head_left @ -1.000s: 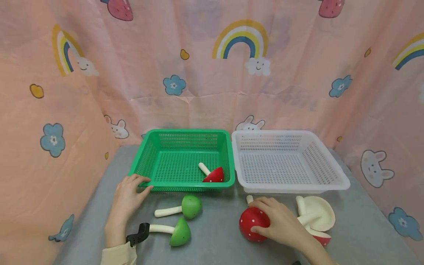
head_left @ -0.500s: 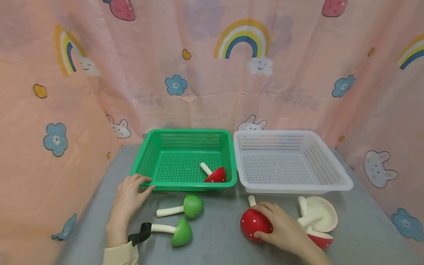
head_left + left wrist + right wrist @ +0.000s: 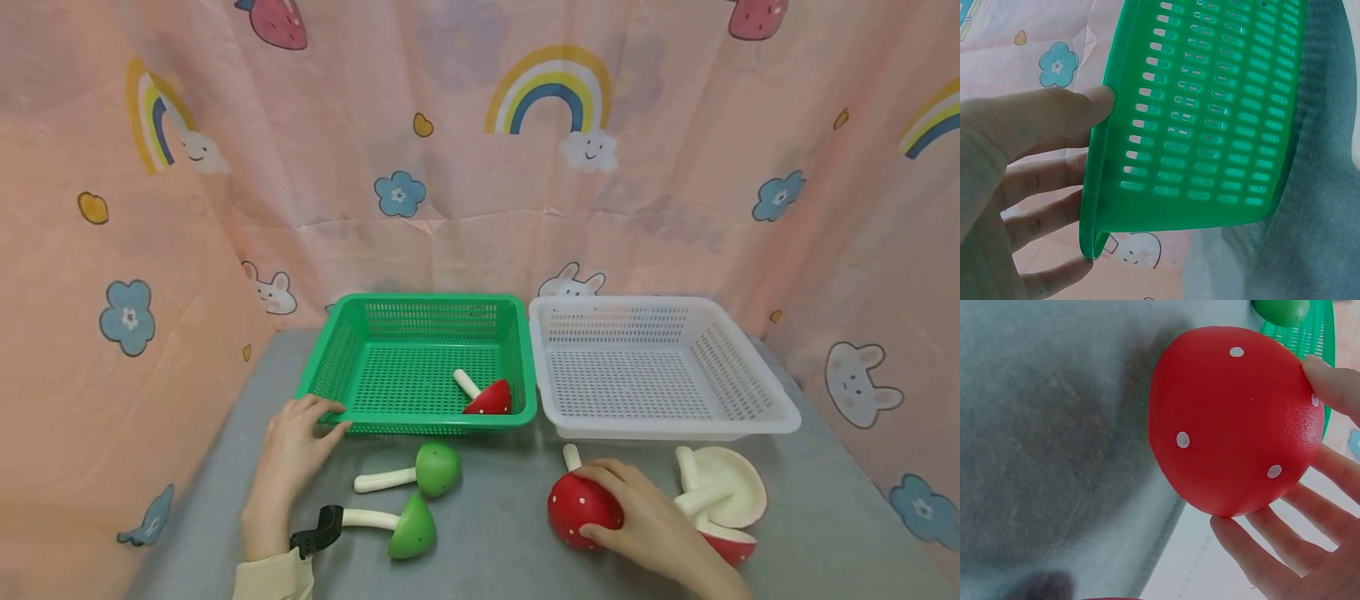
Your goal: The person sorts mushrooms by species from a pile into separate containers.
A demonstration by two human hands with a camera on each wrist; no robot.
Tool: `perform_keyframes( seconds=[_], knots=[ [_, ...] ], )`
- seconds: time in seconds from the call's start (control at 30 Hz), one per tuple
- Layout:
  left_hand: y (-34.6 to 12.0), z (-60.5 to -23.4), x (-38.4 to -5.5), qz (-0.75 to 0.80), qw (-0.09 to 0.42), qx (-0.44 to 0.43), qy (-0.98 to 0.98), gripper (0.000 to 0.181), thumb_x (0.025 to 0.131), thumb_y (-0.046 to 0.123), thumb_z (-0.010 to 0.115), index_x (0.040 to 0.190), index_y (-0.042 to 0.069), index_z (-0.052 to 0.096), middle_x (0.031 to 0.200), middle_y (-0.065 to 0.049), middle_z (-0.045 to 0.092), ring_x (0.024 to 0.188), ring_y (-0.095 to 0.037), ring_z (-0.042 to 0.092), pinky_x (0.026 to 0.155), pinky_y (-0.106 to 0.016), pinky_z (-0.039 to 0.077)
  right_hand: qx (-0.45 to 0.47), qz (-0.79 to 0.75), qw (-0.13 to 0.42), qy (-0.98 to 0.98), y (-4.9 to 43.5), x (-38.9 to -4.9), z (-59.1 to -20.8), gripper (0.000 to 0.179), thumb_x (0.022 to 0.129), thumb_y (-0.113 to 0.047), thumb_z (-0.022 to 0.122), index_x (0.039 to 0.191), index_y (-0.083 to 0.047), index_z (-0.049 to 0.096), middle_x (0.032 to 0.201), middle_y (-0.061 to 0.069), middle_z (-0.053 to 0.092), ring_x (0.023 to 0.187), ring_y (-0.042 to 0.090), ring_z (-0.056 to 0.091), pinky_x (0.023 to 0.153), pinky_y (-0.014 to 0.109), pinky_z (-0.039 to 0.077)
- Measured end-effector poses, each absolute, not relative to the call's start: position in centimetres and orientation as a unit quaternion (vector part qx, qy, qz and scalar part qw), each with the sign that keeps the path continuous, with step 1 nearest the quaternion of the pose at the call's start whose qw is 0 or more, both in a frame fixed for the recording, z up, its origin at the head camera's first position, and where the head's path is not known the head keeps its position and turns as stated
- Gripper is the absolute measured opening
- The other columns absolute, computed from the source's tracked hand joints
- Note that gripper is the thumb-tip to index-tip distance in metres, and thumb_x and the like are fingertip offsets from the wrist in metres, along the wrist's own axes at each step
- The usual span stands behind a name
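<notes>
In the head view my right hand (image 3: 637, 517) grips the white-dotted red cap of a toy mushroom (image 3: 583, 512), its white stem pointing at the baskets. Close up in the right wrist view, thumb and fingertips spread around the edge of the cap (image 3: 1235, 425), which hides the stem. My left hand (image 3: 288, 450) holds the near left rim of the green basket (image 3: 435, 421). Its thumb (image 3: 1085, 106) lies on the outer side of that rim, the other fingers behind. Inside the basket rests one red mushroom (image 3: 489, 398).
Beside the green basket stands a white basket (image 3: 667, 427). Two green mushrooms, one farther back (image 3: 437, 469) and one nearer (image 3: 412, 527), lie by the left forearm. To the right of the right hand, a pale-undersided mushroom (image 3: 738, 492) lies against a red one (image 3: 727, 548).
The right hand and its red mushroom have shifted very slightly to the right. The left hand stays on the green basket's rim. The head view has moved a little.
</notes>
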State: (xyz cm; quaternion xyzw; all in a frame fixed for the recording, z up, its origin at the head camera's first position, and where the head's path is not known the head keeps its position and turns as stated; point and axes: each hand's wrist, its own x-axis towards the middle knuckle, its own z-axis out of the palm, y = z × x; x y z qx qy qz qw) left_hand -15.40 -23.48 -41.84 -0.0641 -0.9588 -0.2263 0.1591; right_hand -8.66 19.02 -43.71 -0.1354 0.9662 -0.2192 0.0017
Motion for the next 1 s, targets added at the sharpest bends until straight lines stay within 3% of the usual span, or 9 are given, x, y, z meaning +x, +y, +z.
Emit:
perform_keyframes(
  seconds=[0.53,1.0],
  knots=[
    [-23.5,-41.9,-15.3,-0.23,0.16,-0.063,-0.958,0.021,0.084,0.021,0.074,0.103,0.011,0.071,0.103,-0.006,0.067,0.099,-0.029,0.057,0.094,-0.057,0.04,-0.098,-0.24,0.022,0.966,19.0,-8.6,-41.2,0.069,0.058,-0.044,0.089,0.12,-0.028,0.062,0.123,-0.003,0.058,0.11,0.022,0.055,0.073,0.039,0.061],
    [-23.5,-41.8,-15.4,-0.226,0.156,-0.063,-0.959,0.022,0.084,0.022,0.074,0.103,0.011,0.071,0.103,-0.007,0.067,0.099,-0.03,0.056,0.093,-0.058,0.04,-0.116,-0.248,0.008,0.962,18.8,-7.4,-39.1,0.065,0.062,-0.042,0.088,0.12,-0.032,0.06,0.124,-0.005,0.056,0.112,0.021,0.054,0.069,0.034,0.061]
  ],
)
